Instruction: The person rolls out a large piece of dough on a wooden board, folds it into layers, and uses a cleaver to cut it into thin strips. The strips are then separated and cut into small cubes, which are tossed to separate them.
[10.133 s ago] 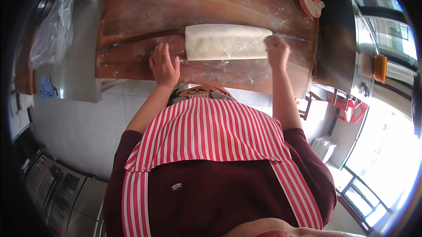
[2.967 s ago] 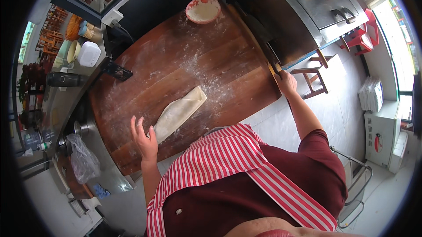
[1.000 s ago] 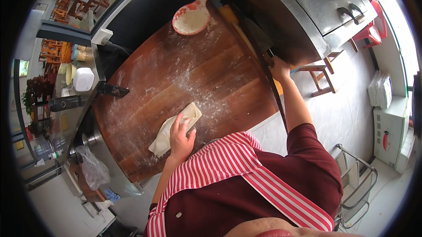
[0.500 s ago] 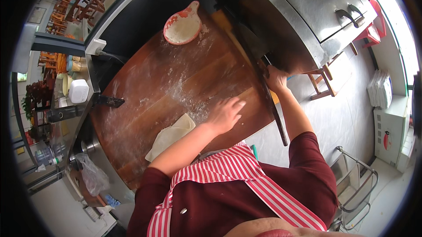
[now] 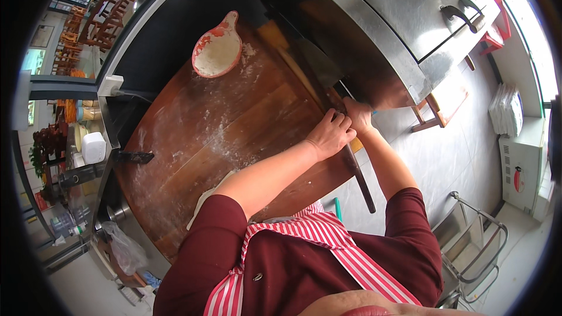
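Observation:
My left hand (image 5: pixel 331 135) is at the right edge of the wooden board (image 5: pixel 263 128), fingers curled, meeting my right hand (image 5: pixel 359 115). The right hand's fingers are bent and partly hidden; anything held between the hands is too covered to name. Beneath and beside them runs a long dark rolling pin (image 5: pixel 364 184), its near end sticking out past the board's edge. A flat sheet of pale dough (image 5: pixel 205 199) lies at the board's near left, mostly covered by my left forearm and sleeve. Toward the far side stands a red dipper (image 5: pixel 230 22) with white flour in it.
Loose flour is scattered over the board. A steel cabinet (image 5: pixel 374 17) with dark handles borders the far right. On the left are a black clamp (image 5: pixel 136 156) at the board's edge and a clear plastic bag (image 5: pixel 126 246). A metal-framed cart (image 5: pixel 477 246) stands at the lower right.
My left hand has moved right across the board to meet my right hand, its fingers now curled. The left forearm covers more of the dough. The whole view has shifted slightly.

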